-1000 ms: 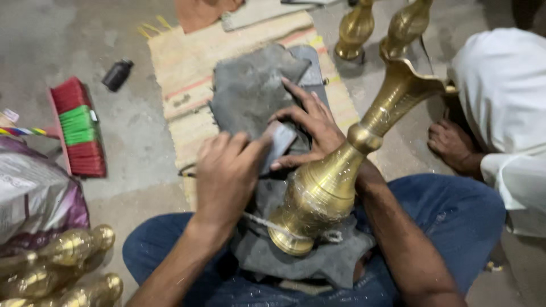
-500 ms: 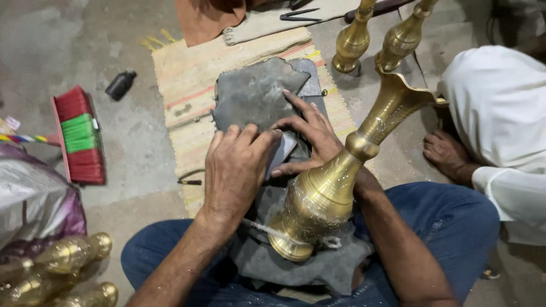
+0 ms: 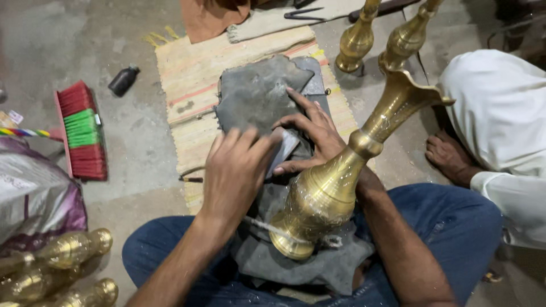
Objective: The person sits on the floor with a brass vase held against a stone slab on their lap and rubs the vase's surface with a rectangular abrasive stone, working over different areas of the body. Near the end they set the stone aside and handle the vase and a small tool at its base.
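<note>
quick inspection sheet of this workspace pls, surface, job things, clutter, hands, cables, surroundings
surface: concrete floor with a striped mat; grey cloth spread on the mat
job things: brass vase lies tilted across the lap on a dark cloth; a small grey piece sits between the hands
clutter: brush, black bottle, plastic bag, scissors
hands: left hand pressed down on the grey piece; right hand spread on the grey cloth, fingers apart
cables: nothing seen
surroundings: two upright brass vases beyond the mat, more brass pieces lower left, another person's foot and white sleeve at right
</note>
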`<state>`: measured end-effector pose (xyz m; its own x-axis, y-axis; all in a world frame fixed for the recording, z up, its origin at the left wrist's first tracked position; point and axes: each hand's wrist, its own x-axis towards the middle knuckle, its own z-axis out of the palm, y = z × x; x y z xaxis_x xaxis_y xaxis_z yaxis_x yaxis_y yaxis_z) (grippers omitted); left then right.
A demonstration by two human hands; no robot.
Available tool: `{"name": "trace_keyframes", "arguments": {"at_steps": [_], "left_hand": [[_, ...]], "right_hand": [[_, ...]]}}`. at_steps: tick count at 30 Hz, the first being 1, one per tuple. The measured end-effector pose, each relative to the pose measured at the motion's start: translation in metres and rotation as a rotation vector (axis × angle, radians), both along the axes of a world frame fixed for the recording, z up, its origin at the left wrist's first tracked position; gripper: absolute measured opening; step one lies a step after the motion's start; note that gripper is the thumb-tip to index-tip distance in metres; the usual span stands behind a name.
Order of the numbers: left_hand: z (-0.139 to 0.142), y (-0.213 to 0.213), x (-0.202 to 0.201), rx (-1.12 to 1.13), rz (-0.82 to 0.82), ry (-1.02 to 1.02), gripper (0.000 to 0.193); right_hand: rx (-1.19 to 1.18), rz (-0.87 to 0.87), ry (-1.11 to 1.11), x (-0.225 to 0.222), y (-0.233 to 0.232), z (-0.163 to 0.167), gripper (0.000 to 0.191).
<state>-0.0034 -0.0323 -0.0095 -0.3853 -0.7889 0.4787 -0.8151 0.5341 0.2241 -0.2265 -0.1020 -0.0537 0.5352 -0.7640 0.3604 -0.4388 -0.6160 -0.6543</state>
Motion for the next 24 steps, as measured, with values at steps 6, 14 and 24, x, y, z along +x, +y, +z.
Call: {"name": "trace_keyframes", "arguments": {"at_steps": [6, 14, 24], "left_hand": [[0.028, 0.022, 0.001, 0.066, 0.056, -0.008, 0.034], [0.021, 0.009, 0.001, 0.044, 0.026, 0.033, 0.022], [0.013, 0.002, -0.003, -0.032, 0.017, 0.020, 0.022]], "right_hand": [[0.033, -0.041, -0.013, -0.002, 0.003, 0.001, 0.078], [0.003, -0.020, -0.001, 0.002, -0.001, -0.004, 0.079], [-0.023, -0.028, 0.002, 0.002, -0.002, -0.007, 0.081]]}}
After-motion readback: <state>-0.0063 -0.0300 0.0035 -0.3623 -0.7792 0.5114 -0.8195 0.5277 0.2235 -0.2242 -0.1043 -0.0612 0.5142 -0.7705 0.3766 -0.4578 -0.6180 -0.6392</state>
